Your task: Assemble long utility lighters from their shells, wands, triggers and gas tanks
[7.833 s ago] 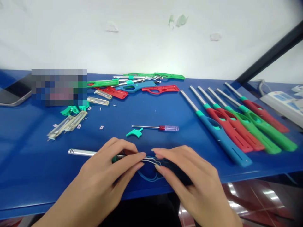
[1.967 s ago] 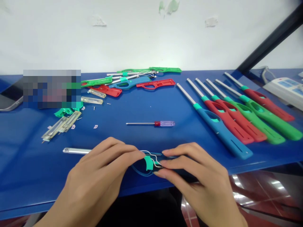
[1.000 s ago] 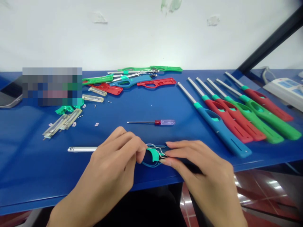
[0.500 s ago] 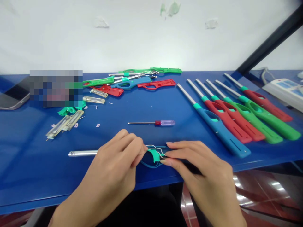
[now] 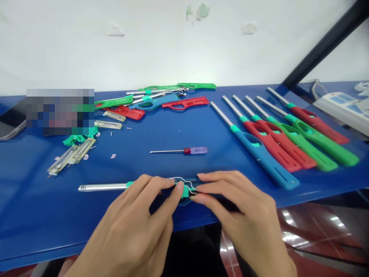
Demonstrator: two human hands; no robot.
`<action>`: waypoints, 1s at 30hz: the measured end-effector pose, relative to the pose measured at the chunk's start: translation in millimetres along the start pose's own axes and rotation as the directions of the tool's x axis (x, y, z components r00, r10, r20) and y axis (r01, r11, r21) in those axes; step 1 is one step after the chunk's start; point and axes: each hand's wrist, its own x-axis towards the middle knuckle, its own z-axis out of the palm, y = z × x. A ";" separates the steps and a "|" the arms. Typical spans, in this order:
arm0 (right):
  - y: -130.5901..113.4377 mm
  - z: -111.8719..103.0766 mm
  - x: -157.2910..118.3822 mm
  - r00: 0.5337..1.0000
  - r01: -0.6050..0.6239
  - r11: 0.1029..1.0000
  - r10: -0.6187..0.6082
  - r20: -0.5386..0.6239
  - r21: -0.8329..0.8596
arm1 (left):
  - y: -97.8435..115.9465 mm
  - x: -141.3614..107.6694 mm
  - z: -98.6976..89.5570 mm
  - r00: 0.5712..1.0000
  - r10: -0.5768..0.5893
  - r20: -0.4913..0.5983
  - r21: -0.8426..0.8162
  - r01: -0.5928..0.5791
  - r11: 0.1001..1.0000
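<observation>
A blue gas lighter [image 5: 103, 187] lies at the table's front edge, its long metal tube pointing left and its handle half open. A white wire [image 5: 183, 180] loops over a teal trigger [image 5: 185, 193] inside. My left hand [image 5: 138, 215] lies over the lighter's middle, thumb and fingertips pressing on the parts near the trigger and the wire. From the other side, my right hand [image 5: 239, 207] has its fingertips closed around the handle end, by the wire and a dark part. My fingers hide much of the handle.
Beyond the hands lies a screwdriver [image 5: 196, 151]. Several assembled lighters [image 5: 259, 157] line the right. Handle shells [image 5: 187, 102], clear fuel tanks [image 5: 83, 151], teal triggers [image 5: 75, 139] and tiny screws lie at the back and left. A white power strip [image 5: 337, 102] stands far right.
My left hand has shifted from a bunched pinch to a lower, more spread grip, its thumb now by the trigger. My right hand keeps its hold. The view has turned slightly.
</observation>
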 end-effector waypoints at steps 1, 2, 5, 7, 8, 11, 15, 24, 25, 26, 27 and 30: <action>0.5 -2.0 0.6 1.000 -0.011 1.000 0.010 0.027 0.017 | 0.9 -0.8 0.4 1.000 -0.011 -0.011 -0.026 0.011 1.000; 1.0 -4.1 1.3 0.998 -0.019 0.999 0.017 0.057 0.036 | 1.6 -1.1 0.7 1.000 -0.021 -0.018 -0.048 0.020 0.999; 3.2 -10.2 2.7 0.993 -0.017 0.997 0.009 0.119 0.070 | 2.6 0.9 1.2 0.999 -0.042 -0.029 -0.083 0.039 0.996; 4.6 -12.5 2.9 0.992 0.000 0.998 -0.008 0.127 0.066 | 2.4 3.9 1.6 0.997 -0.064 -0.039 -0.094 0.060 0.994; 5.2 -13.0 2.9 0.992 0.008 0.998 -0.016 0.127 0.062 | 2.0 5.3 1.7 0.997 -0.070 -0.041 -0.097 0.066 0.993; 6.3 -12.3 2.0 0.991 0.026 0.998 -0.033 0.128 0.057 | 0.1 7.3 1.7 0.996 -0.056 -0.070 -0.080 0.051 0.995; 7.1 -9.9 -0.1 0.993 0.030 0.998 -0.036 0.114 0.058 | -4.8 1.7 2.2 0.999 -0.035 -0.023 -0.039 0.034 0.999; 7.0 -9.7 -2.1 0.992 0.010 0.998 -0.018 0.123 0.070 | -6.0 4.8 -1.9 0.999 0.003 0.053 0.095 -0.008 0.995; 7.0 -9.8 -2.0 0.992 0.010 0.997 -0.019 0.124 0.072 | -5.3 6.8 -2.8 0.998 0.016 0.053 0.121 -0.022 0.992; 6.9 -9.8 -1.9 0.992 0.008 0.997 -0.017 0.124 0.073 | -4.5 8.5 -3.3 0.998 0.036 0.059 0.150 -0.045 0.988; 6.9 -9.8 -1.7 0.992 0.006 0.997 -0.015 0.124 0.072 | -3.9 9.6 -3.5 0.996 0.064 0.065 0.179 -0.075 0.981; 6.7 -9.4 -1.3 0.993 0.014 0.998 -0.021 0.118 0.064 | -2.8 10.3 -2.1 0.986 0.141 0.085 0.254 -0.158 0.954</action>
